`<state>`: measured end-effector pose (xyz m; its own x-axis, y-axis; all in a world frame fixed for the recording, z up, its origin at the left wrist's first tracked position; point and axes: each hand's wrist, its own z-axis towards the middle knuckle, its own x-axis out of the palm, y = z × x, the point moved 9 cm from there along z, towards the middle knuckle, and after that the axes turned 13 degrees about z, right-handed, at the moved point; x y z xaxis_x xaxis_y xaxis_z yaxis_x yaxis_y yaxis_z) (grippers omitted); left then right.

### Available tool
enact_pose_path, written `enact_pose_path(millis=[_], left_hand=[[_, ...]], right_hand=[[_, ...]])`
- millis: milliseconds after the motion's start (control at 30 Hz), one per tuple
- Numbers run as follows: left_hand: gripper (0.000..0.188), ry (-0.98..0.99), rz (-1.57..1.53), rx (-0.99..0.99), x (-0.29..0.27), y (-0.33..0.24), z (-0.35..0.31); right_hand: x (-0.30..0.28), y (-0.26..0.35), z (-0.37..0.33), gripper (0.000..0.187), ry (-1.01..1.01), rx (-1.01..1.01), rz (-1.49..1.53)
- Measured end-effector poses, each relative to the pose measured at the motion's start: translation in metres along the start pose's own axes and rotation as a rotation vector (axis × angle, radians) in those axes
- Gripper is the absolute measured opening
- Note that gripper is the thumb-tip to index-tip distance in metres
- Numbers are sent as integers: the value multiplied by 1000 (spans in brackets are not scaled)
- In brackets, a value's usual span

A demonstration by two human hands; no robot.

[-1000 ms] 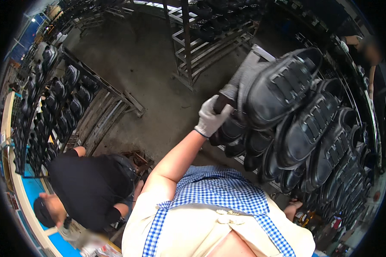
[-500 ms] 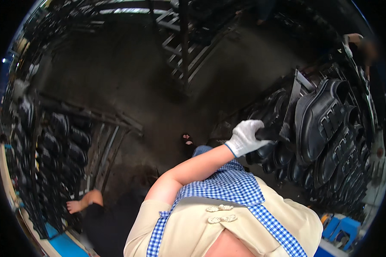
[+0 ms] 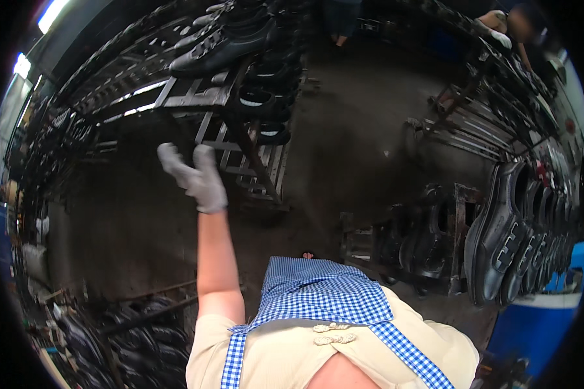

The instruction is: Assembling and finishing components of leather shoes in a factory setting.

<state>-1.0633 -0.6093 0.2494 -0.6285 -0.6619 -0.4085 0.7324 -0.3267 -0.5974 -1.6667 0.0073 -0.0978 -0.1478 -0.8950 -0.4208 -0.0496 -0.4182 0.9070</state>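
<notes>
My left hand (image 3: 198, 178), in a white knit glove, reaches forward with fingers and thumb spread apart and nothing between them. It is nearest to a metal shoe rack (image 3: 194, 101), whose end bars stand just beyond the fingertips; I see no contact. Along the top of that rack lie black shoes (image 3: 230, 48), with more on the tiers below. My right hand is out of view. A blue checked apron (image 3: 324, 285) covers my front.
Black strapped shoes (image 3: 499, 240) hang in a row on a rack at the right. Another rack (image 3: 477, 123) stands beyond, with a person's gloved hand (image 3: 499, 37) over it. More black shoes (image 3: 149, 343) fill a rack at near left. Someone's legs (image 3: 342, 19) show far ahead.
My left hand has let go of the dark rack part at the right and swung across to the far left. The view has turned, bringing the front rack closer.
</notes>
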Motion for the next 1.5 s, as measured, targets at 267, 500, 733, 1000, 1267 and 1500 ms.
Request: enact_pose_path(millis=[267, 500, 733, 1000, 1267, 1500], left_hand=[[43, 518, -445, -303, 169, 208, 105], [48, 322, -528, -94, 168, 199, 117], [48, 472, -594, -183, 192, 198, 118], [49, 494, -542, -152, 197, 185, 121], [46, 576, -578, -124, 203, 182, 125], [42, 621, -612, -44, 210, 195, 129]], right_hand=[[-55, -45, -191, 54, -391, 243, -6], [-108, 72, -355, 53, -972, 187, -25], [-68, 229, -365, 52, -822, -282, 609], [-49, 218, -337, 49, -655, -219, 993], [-46, 238, -358, 47, -1003, -222, 837], [-14, 253, -418, 46, -1065, -269, 895]])
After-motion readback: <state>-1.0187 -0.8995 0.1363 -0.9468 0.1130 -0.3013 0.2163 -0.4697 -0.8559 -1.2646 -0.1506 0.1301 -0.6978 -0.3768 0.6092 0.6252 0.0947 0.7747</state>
